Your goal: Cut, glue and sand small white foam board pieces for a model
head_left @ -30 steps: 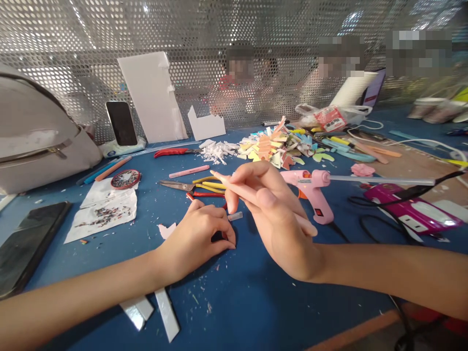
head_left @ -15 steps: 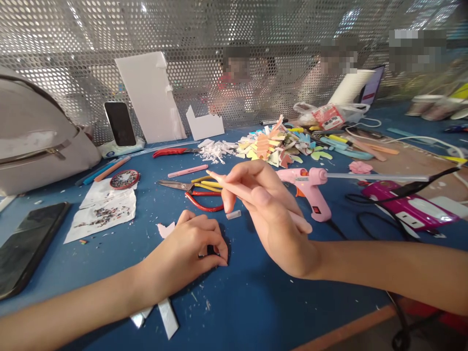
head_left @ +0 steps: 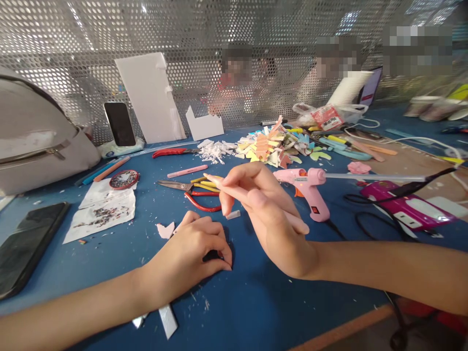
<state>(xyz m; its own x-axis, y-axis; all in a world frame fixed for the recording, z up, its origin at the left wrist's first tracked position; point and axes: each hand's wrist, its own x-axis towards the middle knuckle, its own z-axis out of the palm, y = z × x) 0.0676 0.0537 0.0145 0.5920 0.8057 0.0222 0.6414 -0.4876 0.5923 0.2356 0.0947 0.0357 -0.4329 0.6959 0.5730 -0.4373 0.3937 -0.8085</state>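
Note:
My right hand [head_left: 270, 214] is raised above the table with its fingers closed around a pale pink pen [head_left: 239, 194], whose narrow tip points up and to the left. A small clear piece like a pen cap [head_left: 233, 214] lies just below the fingertips. My left hand [head_left: 201, 248] rests on the blue table, fingers curled and thumb tip pressed to the index finger. Whatever is between them, if anything, is hidden. Scissors with red and yellow handles [head_left: 199, 194] lie beyond it, and a pale pink cut scrap [head_left: 165, 230] sits by its knuckles.
A pink glue gun [head_left: 310, 187] lies right of my right hand, near a purple power strip [head_left: 405, 207]. Behind is a heap of coloured foam scraps [head_left: 270, 146]. Phones [head_left: 32, 248], paper with debris [head_left: 100, 209] and a bag [head_left: 32, 131] are on the left.
My left hand has shifted slightly right and down, showing more of the pink scrap. My right hand has moved slightly left, still holding the pen.

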